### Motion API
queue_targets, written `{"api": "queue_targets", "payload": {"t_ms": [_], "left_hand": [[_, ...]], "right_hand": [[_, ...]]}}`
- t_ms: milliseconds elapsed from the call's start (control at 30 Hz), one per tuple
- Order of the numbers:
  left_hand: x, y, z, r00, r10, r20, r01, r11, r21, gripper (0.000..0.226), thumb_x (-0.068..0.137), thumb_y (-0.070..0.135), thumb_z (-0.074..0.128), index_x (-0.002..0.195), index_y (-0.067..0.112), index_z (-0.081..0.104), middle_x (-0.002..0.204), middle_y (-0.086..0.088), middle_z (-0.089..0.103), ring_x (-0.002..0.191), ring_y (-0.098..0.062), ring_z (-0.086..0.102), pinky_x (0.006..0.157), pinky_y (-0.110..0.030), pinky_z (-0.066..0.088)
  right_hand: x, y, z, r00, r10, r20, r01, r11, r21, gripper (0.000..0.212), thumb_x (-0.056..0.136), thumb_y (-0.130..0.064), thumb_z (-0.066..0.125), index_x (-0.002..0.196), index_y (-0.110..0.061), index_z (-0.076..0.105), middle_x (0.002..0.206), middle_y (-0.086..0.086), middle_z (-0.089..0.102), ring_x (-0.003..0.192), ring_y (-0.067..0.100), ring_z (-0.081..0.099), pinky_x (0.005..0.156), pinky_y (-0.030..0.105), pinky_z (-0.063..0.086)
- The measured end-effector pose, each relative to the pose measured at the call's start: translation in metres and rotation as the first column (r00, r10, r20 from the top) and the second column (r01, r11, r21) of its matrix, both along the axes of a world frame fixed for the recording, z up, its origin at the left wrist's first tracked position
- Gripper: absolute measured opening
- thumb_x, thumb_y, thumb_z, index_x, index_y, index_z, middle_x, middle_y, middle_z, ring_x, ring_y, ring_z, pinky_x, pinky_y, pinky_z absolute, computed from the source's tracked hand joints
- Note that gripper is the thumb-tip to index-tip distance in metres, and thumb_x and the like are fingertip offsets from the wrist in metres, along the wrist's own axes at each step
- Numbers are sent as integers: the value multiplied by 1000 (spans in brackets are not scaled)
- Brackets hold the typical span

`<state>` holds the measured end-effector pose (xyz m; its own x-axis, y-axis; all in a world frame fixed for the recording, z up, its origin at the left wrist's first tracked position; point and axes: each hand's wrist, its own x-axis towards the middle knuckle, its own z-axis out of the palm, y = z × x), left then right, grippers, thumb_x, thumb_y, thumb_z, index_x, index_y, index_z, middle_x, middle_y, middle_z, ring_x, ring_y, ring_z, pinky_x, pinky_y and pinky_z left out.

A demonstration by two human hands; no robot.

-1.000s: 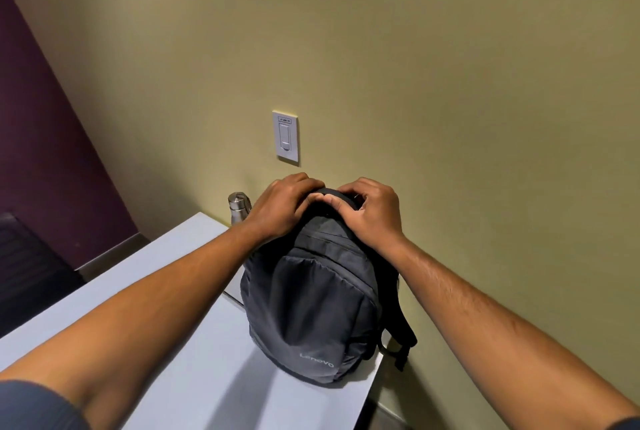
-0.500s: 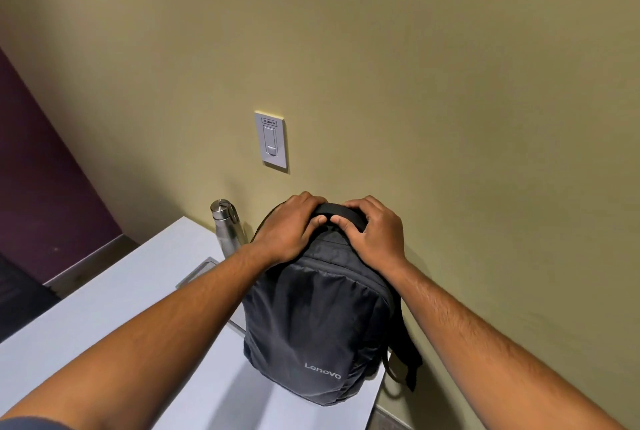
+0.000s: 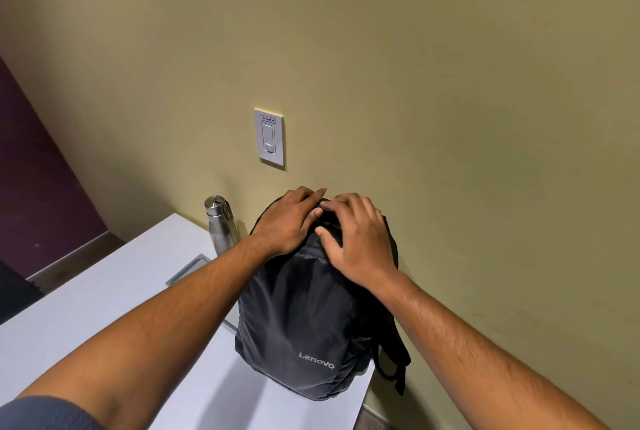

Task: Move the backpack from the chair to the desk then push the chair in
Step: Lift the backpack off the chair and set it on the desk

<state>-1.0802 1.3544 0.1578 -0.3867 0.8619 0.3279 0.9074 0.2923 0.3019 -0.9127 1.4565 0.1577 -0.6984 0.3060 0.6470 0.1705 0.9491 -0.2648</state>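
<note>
A dark grey Lenovo backpack (image 3: 304, 325) stands upright on the white desk (image 3: 104, 308), at its far right corner against the wall. My left hand (image 3: 287, 222) lies flat on the top of the bag with its fingers stretched out. My right hand (image 3: 356, 239) rests over the top handle, fingers spread and loose. Neither hand grips the handle. One shoulder strap (image 3: 394, 360) hangs over the desk's right edge. A dark shape (image 3: 14, 291) at the left edge may be the chair; I cannot tell.
A steel water bottle (image 3: 221, 229) stands on the desk just left of the backpack, near the wall. A flat cable hatch (image 3: 188, 270) is set into the desktop. A light switch (image 3: 269, 137) is on the olive wall above.
Both hands have loosened from a grip on the top handle to lying spread on the bag. The backpack now stands straighter, closer to the wall. The view has shifted right.
</note>
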Motion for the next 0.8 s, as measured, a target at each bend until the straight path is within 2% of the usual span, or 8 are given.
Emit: {"api": "queue_targets", "payload": {"t_ms": [100,267,367,467,533,600,667,800], "left_hand": [[5,-12,-5,999,50,-3,-49,996,74,50,109,41,34,157,29,35,141,0,50,127,-21,47,99,-41,48],[15,-45,-25,975,206,81,-219,951,218,49,108,48,33,149,23,45,146,0,50,131,-21,49,106,-45,45],[24,-66,-51,882,335,332,-434,852,294,60,106,55,25,145,16,47,147,-6,48,136,-25,45,114,-45,38],[35,-75,-82,545,414,729,-712,688,142,65,106,55,22,148,11,45,152,-16,44,141,-34,40,119,-49,31],[42,-77,-106,269,450,851,-814,578,-49,66,107,52,21,145,5,48,149,-23,48,136,-41,45,117,-53,34],[54,-81,-130,-33,452,891,-830,484,-276,77,105,61,16,147,3,44,151,-25,46,136,-45,45,117,-56,35],[70,-84,-147,-272,333,903,-790,458,-407,93,97,75,13,154,5,34,156,-22,41,140,-43,43,118,-56,34],[88,-79,-160,-565,87,821,-719,436,-541,113,80,94,12,157,13,31,159,-13,40,144,-41,39,120,-63,26]], "right_hand": [[3,-18,-7,995,73,66,-76,996,47,46,92,-42,71,132,-21,63,127,-2,60,121,20,54,100,39,45],[9,-25,-12,986,15,165,-21,999,33,50,94,-51,69,134,-21,64,134,-2,58,126,20,51,105,42,46],[12,-29,-11,981,16,194,-28,998,61,59,92,-64,65,134,-24,63,137,-2,57,131,20,49,111,43,41],[15,-34,-14,964,36,264,-65,993,102,70,87,-71,66,138,-24,60,143,2,55,138,24,47,119,46,38],[15,-37,-16,957,20,290,-66,986,151,73,84,-69,72,139,-23,59,147,4,53,142,27,44,121,50,37],[16,-39,-18,960,-9,280,-46,981,187,73,82,-65,77,139,-24,58,151,6,50,148,28,39,124,52,35],[16,-38,-17,968,-34,247,-16,980,197,73,81,-64,78,139,-24,58,156,6,45,152,29,34,126,53,30],[14,-29,-13,964,-87,252,49,987,153,86,78,-72,76,147,-28,51,166,11,34,160,33,22,130,60,20]]}}
